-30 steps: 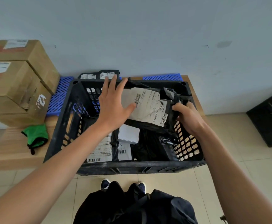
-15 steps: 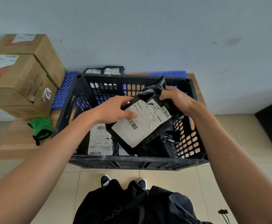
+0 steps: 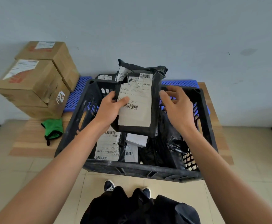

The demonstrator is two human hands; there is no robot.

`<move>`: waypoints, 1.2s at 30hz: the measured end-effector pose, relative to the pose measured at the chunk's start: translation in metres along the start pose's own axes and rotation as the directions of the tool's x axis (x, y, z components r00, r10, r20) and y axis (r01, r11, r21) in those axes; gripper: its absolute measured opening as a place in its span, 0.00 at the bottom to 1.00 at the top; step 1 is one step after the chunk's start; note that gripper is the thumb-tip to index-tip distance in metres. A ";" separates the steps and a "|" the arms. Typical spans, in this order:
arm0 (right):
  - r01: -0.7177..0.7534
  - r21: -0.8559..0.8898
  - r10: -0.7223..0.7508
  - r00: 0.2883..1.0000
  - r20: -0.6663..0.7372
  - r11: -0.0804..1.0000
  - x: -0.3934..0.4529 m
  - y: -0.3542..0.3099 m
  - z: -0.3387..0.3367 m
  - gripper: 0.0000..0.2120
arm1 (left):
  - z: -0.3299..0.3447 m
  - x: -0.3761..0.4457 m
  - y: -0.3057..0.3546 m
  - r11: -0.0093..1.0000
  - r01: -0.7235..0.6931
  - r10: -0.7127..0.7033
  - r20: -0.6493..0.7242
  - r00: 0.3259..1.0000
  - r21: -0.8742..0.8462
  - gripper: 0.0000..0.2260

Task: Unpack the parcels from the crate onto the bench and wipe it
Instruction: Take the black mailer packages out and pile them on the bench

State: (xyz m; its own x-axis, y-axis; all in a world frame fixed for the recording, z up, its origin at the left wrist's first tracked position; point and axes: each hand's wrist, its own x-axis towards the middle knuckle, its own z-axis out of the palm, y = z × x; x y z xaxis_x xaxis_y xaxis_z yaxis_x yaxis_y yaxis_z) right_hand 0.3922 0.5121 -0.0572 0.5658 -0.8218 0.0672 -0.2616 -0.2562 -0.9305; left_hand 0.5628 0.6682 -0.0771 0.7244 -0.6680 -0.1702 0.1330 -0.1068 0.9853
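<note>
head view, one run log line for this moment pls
left hand: grips black parcel | right hand: open | crate: parcels remain

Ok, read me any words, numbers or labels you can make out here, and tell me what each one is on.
"业务类型", uncertain: white shipping label on the black parcel held by the left hand. Its other print and barcodes are too small.
Labels on the parcels in the crate: barcodes only, text blurred.
Labels and red print on the cardboard boxes: unreadable.
Right hand holds nothing.
</note>
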 end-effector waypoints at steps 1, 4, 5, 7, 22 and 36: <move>0.002 -0.005 -0.001 0.999 0.043 1.000 -0.005 -0.002 0.006 0.22 | 0.002 0.001 0.002 1.000 -0.003 0.003 -0.030 1.000 -0.013 0.11; 0.015 -0.021 -0.012 0.993 0.119 1.000 -0.009 -0.006 0.022 0.29 | 0.005 0.005 0.005 1.000 -0.016 0.017 -0.134 0.991 0.004 0.12; 0.018 -0.018 -0.015 0.993 0.120 1.000 -0.009 -0.008 0.026 0.31 | 0.006 0.006 0.007 1.000 -0.023 0.026 -0.169 0.985 0.021 0.13; 0.023 -0.012 -0.021 0.994 0.103 1.000 -0.006 -0.008 0.031 0.33 | 0.005 0.007 0.011 0.998 -0.028 0.039 -0.209 0.977 0.057 0.15; 0.024 0.081 -0.028 0.998 0.048 0.996 0.048 -0.036 0.057 0.27 | -0.017 0.030 0.044 0.915 -0.227 0.299 -0.181 0.937 0.335 0.15; 0.099 -0.076 -0.073 0.954 0.292 0.992 0.176 -0.089 0.180 0.36 | -0.133 0.165 0.083 0.854 -0.174 0.282 -0.155 0.947 0.491 0.18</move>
State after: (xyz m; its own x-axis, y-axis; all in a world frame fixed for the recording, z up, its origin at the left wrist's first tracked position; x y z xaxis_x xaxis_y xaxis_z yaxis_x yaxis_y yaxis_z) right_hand 0.6563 0.4820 -0.0274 0.7872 -0.6161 0.0269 -0.2628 -0.3747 -0.8891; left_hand 0.7834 0.6470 -0.0249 0.8281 -0.5485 0.1153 -0.3448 -0.3364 0.8763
